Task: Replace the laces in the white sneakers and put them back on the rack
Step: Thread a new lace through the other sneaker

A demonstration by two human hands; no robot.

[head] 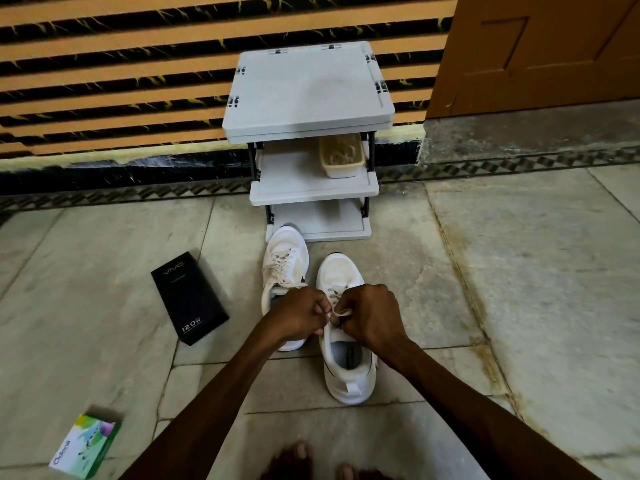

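Left hand point(299, 315) and right hand point(372, 315) pinching lace point(341, 312) of sneaker point(349, 375), tub point(343, 170) of pale strands point(341, 152) on rack point(308, 95)

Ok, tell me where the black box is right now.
In the head view the black box lies flat on the floor, just left of the white sneakers and nearer the person than the grey rack.

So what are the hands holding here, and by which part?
The left hand and the right hand each pinch the lace of the nearer sneaker, at its loose ends by the top eyelets.
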